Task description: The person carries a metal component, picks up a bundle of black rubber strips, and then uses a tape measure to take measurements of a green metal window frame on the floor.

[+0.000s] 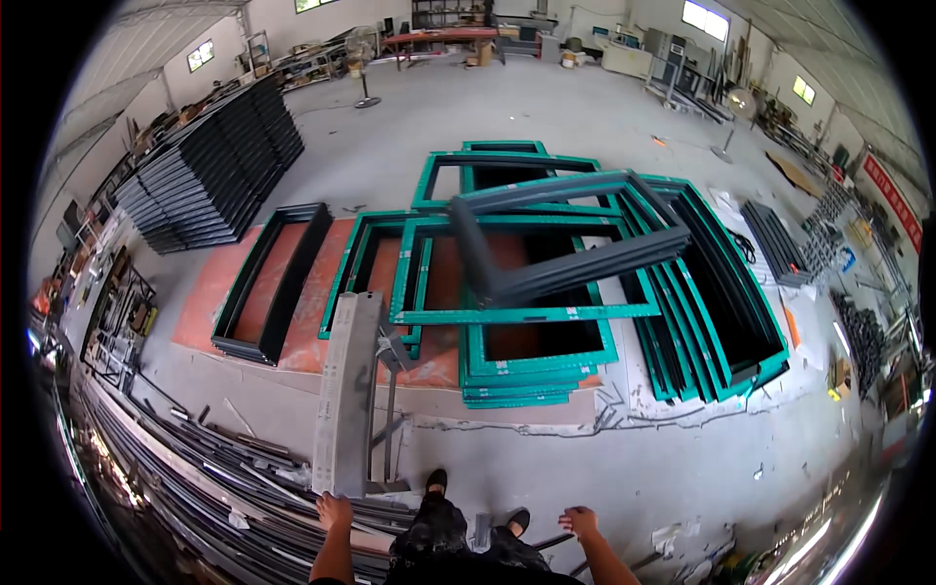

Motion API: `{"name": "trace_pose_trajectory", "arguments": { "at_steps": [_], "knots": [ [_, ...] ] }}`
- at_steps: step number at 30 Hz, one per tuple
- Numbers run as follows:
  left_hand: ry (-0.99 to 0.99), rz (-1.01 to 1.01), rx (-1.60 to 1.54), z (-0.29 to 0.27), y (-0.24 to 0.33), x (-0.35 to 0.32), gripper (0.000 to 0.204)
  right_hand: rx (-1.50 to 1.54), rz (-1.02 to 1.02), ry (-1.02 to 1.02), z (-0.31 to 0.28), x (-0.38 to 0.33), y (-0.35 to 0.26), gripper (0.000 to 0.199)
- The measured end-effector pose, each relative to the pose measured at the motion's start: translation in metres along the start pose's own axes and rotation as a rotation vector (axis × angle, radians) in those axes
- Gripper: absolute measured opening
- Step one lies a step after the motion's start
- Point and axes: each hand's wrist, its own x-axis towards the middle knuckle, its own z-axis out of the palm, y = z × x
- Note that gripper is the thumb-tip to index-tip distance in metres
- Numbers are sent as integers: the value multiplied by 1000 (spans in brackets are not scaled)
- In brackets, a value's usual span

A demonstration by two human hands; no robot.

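Note:
My left hand (333,510) is at the near end of a long grey metal beam (341,400) on a stand; whether it touches the beam I cannot tell. Its fingers look loosely apart, with nothing visibly gripped. Out to the right, my right hand (579,522) hangs over the floor, fingers loosely bent and holding nothing I can see. Ahead, a dark grey rectangular frame (585,264) lies tilted on top of a green-edged frame (526,315). More green-edged frames (721,292) are nested at the right.
One black frame (239,283) lies on the reddish sheet (205,302). A tall stack of dark frames (210,166) stands at the far left. Long metal bars (224,487) cover the floor at my near left. Farther off are a standing fan (361,63) and a red-topped workbench (439,36).

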Motion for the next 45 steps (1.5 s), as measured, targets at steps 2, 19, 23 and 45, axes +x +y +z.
{"name": "trace_pose_trajectory", "arguments": {
  "at_steps": [2, 19, 23, 45],
  "knots": [
    [80, 53, -10, -9, 13, 17, 40, -105, 67, -85, 9, 6, 7, 20],
    [-444, 154, -580, 60, 121, 334, 85, -446, 2, -23, 143, -33, -2, 31],
    [-428, 106, -603, 93, 138, 347, 91, -729, 123, 101, 122, -50, 8, 36],
    [-354, 273, -430, -9, 79, 199, 72, -1025, -240, -10, 139, -15, 12, 36]
  ]
}}
